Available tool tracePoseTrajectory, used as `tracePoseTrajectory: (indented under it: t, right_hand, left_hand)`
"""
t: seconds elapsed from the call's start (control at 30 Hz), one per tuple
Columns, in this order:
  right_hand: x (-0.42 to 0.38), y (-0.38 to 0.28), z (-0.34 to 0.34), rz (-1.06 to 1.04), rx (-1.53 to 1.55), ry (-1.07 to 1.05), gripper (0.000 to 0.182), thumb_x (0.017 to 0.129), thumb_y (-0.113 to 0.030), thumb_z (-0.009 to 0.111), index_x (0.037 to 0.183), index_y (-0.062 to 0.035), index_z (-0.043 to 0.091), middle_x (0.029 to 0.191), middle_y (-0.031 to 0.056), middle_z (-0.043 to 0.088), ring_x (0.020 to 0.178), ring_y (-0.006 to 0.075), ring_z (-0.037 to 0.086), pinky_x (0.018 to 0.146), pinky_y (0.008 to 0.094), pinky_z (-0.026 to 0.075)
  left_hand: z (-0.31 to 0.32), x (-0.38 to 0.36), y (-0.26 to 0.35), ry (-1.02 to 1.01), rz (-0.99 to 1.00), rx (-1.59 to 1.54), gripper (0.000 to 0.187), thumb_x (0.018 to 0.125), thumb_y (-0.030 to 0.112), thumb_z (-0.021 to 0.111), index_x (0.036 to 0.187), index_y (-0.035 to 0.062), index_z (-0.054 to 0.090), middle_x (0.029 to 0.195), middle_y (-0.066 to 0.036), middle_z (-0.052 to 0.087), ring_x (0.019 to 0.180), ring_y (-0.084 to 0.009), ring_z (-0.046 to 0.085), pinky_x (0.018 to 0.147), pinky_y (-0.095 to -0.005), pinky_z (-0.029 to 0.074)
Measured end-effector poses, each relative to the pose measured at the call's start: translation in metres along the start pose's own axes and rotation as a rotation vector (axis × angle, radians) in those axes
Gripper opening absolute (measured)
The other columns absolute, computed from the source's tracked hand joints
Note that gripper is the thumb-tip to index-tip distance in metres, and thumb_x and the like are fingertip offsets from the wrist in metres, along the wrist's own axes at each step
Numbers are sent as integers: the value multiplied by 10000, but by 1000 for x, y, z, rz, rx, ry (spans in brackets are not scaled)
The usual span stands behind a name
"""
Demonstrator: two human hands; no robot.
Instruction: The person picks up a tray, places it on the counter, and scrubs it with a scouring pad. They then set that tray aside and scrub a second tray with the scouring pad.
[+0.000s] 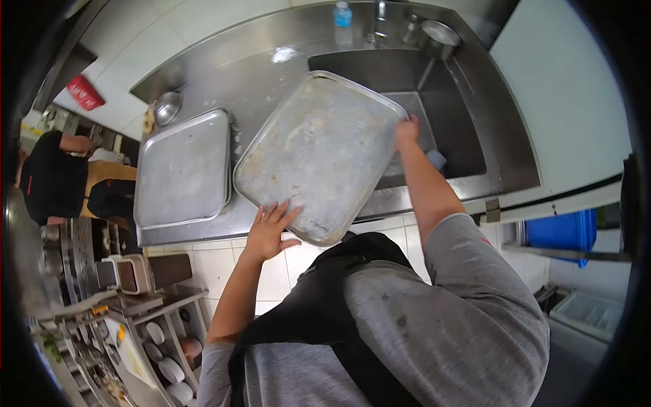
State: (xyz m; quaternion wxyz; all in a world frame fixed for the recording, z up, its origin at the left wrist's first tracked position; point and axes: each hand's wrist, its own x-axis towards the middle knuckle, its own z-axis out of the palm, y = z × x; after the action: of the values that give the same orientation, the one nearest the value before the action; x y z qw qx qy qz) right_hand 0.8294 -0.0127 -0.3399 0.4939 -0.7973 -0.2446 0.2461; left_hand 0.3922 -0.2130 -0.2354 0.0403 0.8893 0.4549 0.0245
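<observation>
A large metal tray (322,152), scuffed and stained, is tilted over the steel counter and the left part of the sink (451,136). My right hand (407,133) grips its right edge, fingers closed round the rim. At its lower left edge, my left hand (268,234) touches the tray with fingers spread. Left of it, a stack of similar metal trays (184,169) lies on the counter (261,88). A grey-blue cloth or sponge (436,160) is partly visible in the sink, beside my right forearm.
Behind the sink are a water bottle (343,24), a faucet (381,20) and a metal pot (439,39). A metal bowl (167,107) sits at the back left. Another person (54,178) stands at far left, near shelves with bowls (171,370).
</observation>
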Motion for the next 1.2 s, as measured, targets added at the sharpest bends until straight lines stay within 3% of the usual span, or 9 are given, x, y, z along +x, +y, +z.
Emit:
tracePoseTrajectory:
  t: [0.1,0.2,0.3,0.5,0.6,0.7,0.9,1.0,1.2]
  right_hand:
    - [-16,-3,21,-177,-67,18,540,916,-148,561,1401,31,403,1354,264,504,1282,377,476,1098,425,361]
    - [-73,-54,15,-209,14,-393,768,990,-270,503,1535,27,51,1589,246,170,1467,332,228,1191,357,211]
    - [-92,-49,30,-371,-196,-855,750,1012,-359,488,1553,-38,80,1607,213,140,1476,309,208,1176,366,238]
    - [-15,16,23,-270,96,-659,221,957,-237,619,1054,-56,702,972,55,706,921,170,640,856,299,485]
    - [110,141,-18,-343,-496,-428,216,854,-229,681,958,-40,679,923,158,691,831,305,652,739,393,499]
    - [179,228,-85,-222,-1320,-635,769,791,-217,724,1463,-94,371,1463,186,434,1322,383,433,1058,411,435]
    - [183,247,-88,-155,-1334,-738,865,735,-166,813,1461,-90,348,1370,210,502,1249,406,498,1059,461,433]
    - [185,221,-71,-260,-1271,-892,760,765,-193,787,1413,-100,400,1280,180,568,1148,372,575,955,466,500]
    - [170,86,-55,741,330,-1353,491,876,-194,621,1328,-42,508,1193,107,633,989,230,637,771,374,500]
  left_hand:
    - [3,2,17,-59,85,-32,786,744,690,604,1435,341,467,1510,-162,388,1318,-435,424,1098,-604,257]
    - [22,-7,33,8,-121,6,712,790,585,641,1434,335,472,1482,-169,429,1269,-446,466,1067,-604,289]
    - [26,-11,60,-12,-323,58,684,814,572,626,1437,336,470,1490,-185,412,1276,-450,458,1063,-605,294]
    - [26,-3,67,-90,-413,26,702,823,556,628,1456,306,453,1539,-194,338,1319,-467,405,1083,-635,254]
    - [21,2,67,-164,-483,-126,758,807,585,631,1471,271,440,1582,-185,257,1407,-455,275,1139,-634,132]
    - [22,6,62,-92,-596,-362,693,906,696,369,1399,243,548,1581,-135,300,1438,-411,259,1156,-609,68]
    - [22,25,65,28,-849,-492,565,1013,522,330,1258,137,663,1463,-127,489,1419,-369,336,1189,-516,55]
    - [20,27,64,6,-899,-497,498,1022,462,375,1241,125,669,1451,-126,503,1416,-349,349,1193,-505,50]
    - [9,49,57,5,-1209,-521,261,949,207,616,1176,100,687,1366,-128,580,1174,-272,595,1086,-427,364]
